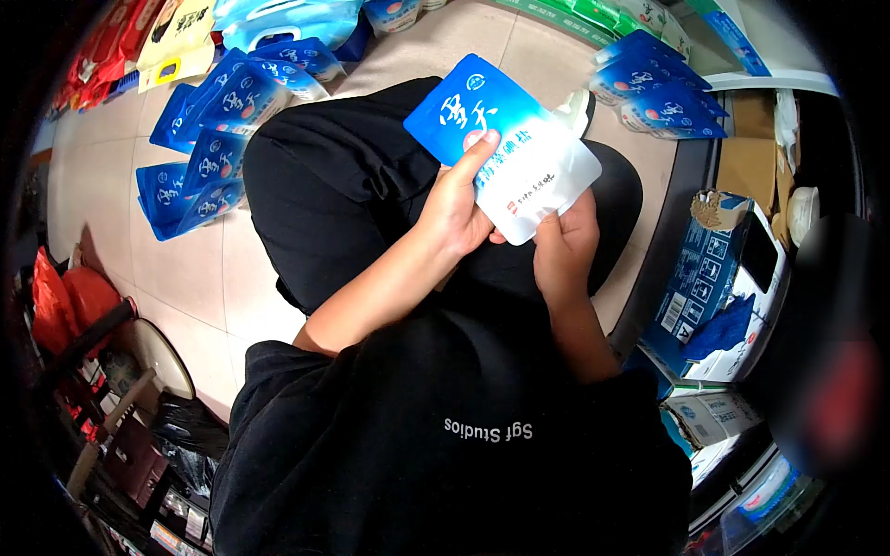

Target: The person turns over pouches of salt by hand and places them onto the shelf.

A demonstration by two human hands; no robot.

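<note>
A blue-and-white salt pouch (547, 171) with printed characters is held over my lap, its front turned up and tilted. My left hand (459, 204) grips its left edge, thumb lying on the printed front and the other fingers mostly hidden behind. At the lower right corner, my right hand (565, 243) pinches the white end, with the thumb on the front. On the floor to the left stand several similar blue pouches (218, 162) in a loose cluster. More of them (663, 97) stand in a group at the right, past my knee.
Bright bags and packages (292, 20) line the top left. A shelf edge (779, 82) and an opened blue-and-white carton (700, 278) are on the right. A round-topped stool (165, 357), a black plastic bag (185, 431) and red bags (79, 296) are at the lower left.
</note>
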